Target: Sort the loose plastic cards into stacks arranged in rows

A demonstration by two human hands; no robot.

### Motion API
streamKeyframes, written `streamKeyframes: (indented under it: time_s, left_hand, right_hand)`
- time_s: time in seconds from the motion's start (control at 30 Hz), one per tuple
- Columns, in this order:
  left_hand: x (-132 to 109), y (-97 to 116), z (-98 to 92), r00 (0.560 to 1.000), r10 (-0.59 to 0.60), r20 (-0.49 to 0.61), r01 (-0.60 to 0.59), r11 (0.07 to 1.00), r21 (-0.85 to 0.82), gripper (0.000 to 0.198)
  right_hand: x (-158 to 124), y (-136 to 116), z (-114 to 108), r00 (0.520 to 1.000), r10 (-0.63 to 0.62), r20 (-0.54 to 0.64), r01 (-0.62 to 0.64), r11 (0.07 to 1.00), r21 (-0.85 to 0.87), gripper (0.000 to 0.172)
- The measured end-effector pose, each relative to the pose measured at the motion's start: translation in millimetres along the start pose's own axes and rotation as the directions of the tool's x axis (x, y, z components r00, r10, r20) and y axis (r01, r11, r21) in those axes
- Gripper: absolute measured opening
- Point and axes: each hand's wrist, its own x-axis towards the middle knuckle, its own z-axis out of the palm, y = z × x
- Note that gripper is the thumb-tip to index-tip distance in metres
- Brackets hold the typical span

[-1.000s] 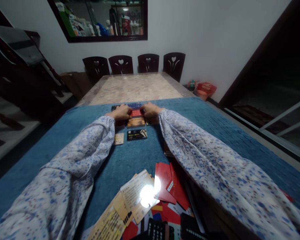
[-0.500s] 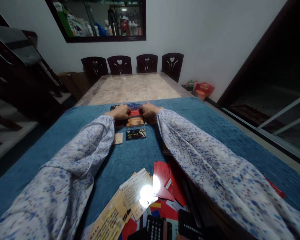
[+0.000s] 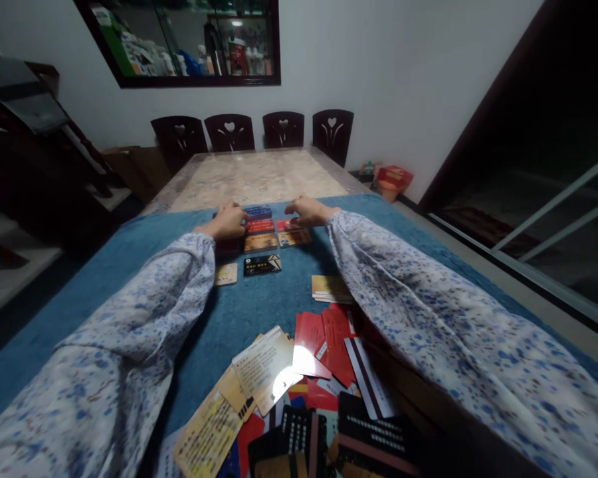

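Both my arms, in blue-flowered sleeves, stretch out over a blue cloth (image 3: 418,245). My left hand (image 3: 226,222) lies with curled fingers on the left edge of a small grid of cards. My right hand (image 3: 306,211) hovers with fingers bent over a red card (image 3: 286,225) in the right column. Between the hands lie a blue card (image 3: 258,212), a red card (image 3: 260,226) and an orange card (image 3: 260,242). A black card (image 3: 262,265) and a pale card (image 3: 226,273) lie nearer to me.
A loose heap of red, yellow and black cards (image 3: 303,392) lies close to me, with a gold card (image 3: 329,288) beside my right sleeve. Beyond the cloth is the bare marble table top (image 3: 256,176), then several dark chairs (image 3: 229,131) against the wall.
My right hand has moved to the right, off the middle column, uncovering the right column of cards. The left hand has stayed. The camera has shifted, so the heap of cards shows more.
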Motion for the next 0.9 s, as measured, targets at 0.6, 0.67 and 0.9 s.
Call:
streamKeyframes:
  time_s: [0.6, 0.67, 0.9]
  left_hand:
    - [-57.9, 80.5, -19.4, 0.934, 0.252, -0.255, -0.289, 0.949, -0.122, 0.025]
    - [-63.2, 93.4, -16.4, 0.923, 0.268, -0.275, -0.311, 0.942, -0.124, 0.026]
    - [-77.5, 133.1, -0.2, 0.868, 0.374, -0.327, -0.435, 0.891, -0.134, 0.03]
  right_hand:
    - [-135.0, 6.0, -9.8, 0.967, -0.02, -0.252, 0.03, 0.999, 0.038, 0.024]
    - [-149.9, 4.1, -6.9, 0.965, -0.004, -0.262, 0.014, 0.999, 0.034, 0.024]
    - [-200.5, 1.3, 5.6, 0.952, 0.0, -0.307, 0.016, 0.999, 0.049, 0.023]
